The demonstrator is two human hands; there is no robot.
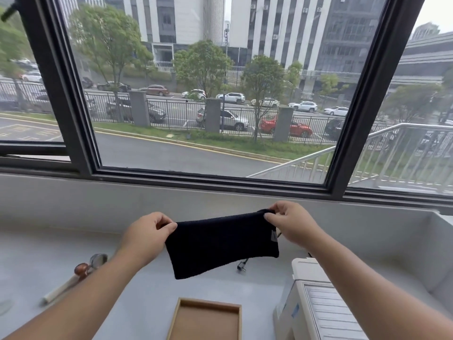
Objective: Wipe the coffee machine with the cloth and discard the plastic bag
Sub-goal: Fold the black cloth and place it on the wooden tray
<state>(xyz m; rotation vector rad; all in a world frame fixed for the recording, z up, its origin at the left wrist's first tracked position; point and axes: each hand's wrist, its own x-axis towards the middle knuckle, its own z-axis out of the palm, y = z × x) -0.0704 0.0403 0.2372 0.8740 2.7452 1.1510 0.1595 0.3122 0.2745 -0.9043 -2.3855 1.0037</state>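
A dark, nearly black cloth (220, 244) hangs stretched in the air above the grey counter, folded into a rectangle. My left hand (147, 235) pinches its upper left corner and my right hand (291, 223) pinches its upper right corner, where a small grey tag shows. The white coffee machine (321, 307) stands at the lower right, under my right forearm, with its ribbed top plate facing up. No plastic bag shows in this view.
A wooden tray (206, 320) lies at the bottom centre. At the left, a portafilter and a tool with a brown knob (82, 268) rest on the grey counter (137, 295). A black cable end (241, 267) lies under the cloth. A window sill and large window stand behind.
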